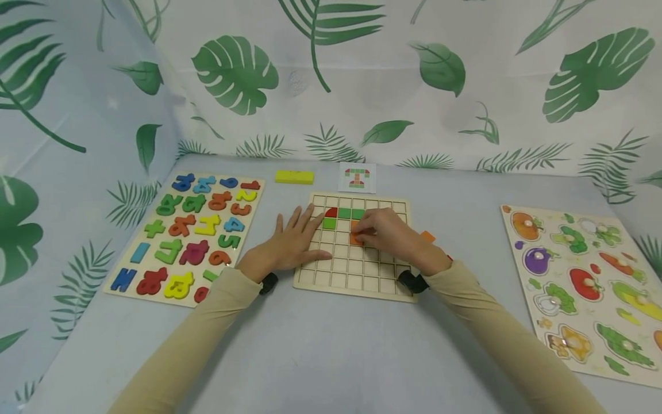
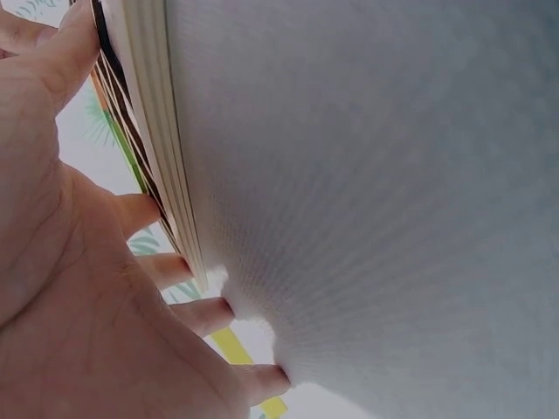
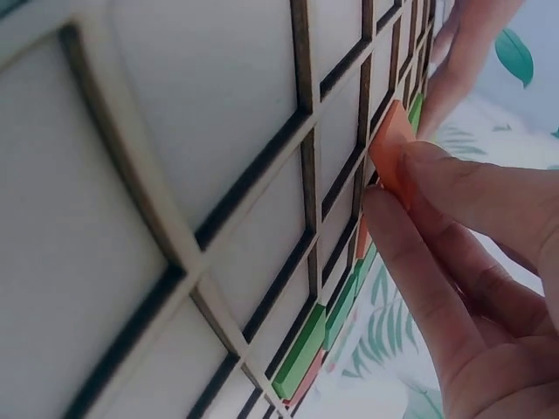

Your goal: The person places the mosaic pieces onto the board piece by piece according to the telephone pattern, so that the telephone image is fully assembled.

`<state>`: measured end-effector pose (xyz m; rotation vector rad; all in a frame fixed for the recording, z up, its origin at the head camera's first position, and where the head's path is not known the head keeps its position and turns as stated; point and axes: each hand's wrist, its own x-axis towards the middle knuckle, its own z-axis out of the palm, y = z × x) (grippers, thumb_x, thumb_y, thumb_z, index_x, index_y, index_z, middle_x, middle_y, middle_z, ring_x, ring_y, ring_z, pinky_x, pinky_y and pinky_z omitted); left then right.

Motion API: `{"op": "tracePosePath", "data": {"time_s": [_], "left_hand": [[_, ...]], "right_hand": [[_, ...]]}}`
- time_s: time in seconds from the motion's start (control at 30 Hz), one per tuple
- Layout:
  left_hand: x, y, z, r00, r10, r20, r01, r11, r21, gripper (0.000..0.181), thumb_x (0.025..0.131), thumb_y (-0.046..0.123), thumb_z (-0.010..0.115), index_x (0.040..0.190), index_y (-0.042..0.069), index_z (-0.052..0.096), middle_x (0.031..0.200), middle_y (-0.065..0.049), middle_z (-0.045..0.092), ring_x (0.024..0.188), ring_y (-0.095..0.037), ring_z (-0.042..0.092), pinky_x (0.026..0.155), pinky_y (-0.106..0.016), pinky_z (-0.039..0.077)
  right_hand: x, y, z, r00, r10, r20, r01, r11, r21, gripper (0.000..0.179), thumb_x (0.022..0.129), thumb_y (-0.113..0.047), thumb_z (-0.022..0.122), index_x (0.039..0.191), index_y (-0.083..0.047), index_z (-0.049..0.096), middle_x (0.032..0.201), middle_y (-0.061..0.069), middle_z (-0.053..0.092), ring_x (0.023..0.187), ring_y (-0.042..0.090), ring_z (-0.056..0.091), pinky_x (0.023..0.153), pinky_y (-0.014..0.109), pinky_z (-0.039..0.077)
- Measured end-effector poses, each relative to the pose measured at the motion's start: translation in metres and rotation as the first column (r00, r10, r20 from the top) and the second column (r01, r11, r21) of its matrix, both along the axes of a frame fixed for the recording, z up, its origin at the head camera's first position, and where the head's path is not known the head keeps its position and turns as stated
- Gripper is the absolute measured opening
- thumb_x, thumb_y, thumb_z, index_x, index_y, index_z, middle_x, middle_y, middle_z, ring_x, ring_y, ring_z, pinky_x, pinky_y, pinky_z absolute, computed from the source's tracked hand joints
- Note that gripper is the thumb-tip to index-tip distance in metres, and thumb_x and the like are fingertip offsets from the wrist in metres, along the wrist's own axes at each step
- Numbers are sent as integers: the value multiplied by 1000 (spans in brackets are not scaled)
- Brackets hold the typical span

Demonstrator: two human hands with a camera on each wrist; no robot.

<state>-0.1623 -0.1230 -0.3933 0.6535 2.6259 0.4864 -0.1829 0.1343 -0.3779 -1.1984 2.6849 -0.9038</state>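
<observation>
A wooden grid board [image 1: 331,282] lies in the middle of the table. My right hand [image 1: 388,230] pinches an orange square tile [image 3: 391,153] between thumb and fingers, tilted over a cell near the board's centre. My left hand [image 1: 292,244] rests with fingers spread across the board's left edge. Between the hands, a red quarter-round tile [image 1: 331,213], a light green tile [image 1: 328,223] and darker green tiles [image 1: 350,213] sit in cells of the upper rows. The right wrist view also shows a light green tile [image 3: 300,353] in the grid, mostly covered by my hand from above.
Behind the board lie a pattern card [image 1: 357,177] with a T shape and a yellow block [image 1: 294,177]. A number puzzle [image 1: 155,218] is at left, a vegetable puzzle [image 1: 561,270] at right. An orange piece [image 1: 427,236] shows beside my right wrist.
</observation>
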Motion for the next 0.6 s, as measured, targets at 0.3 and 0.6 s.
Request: {"op": "tracePosePath", "data": {"time_s": [0.3,0.6], "left_hand": [[-1,-1,0,1000,-6,-2,6,1000,-1,94,105,56,55,169,9,6,174,-19,-10,159,-43,-11,119,-72,-8],[-1,0,0,1000,-3,0,3,1000,-4,94,105,57,56,169,9,7,174,-18,-10,159,-43,-11,119,-72,-7]], "right_hand": [[2,-3,3,1000,-18,-25,19,999,46,12,87,10,79,99,6,81,92,14,75,85,27,72,74,36,60],[8,-8,4,998,-56,-37,59,994,87,12,88,9,78,99,5,81,94,14,74,88,28,72,77,35,60]]}}
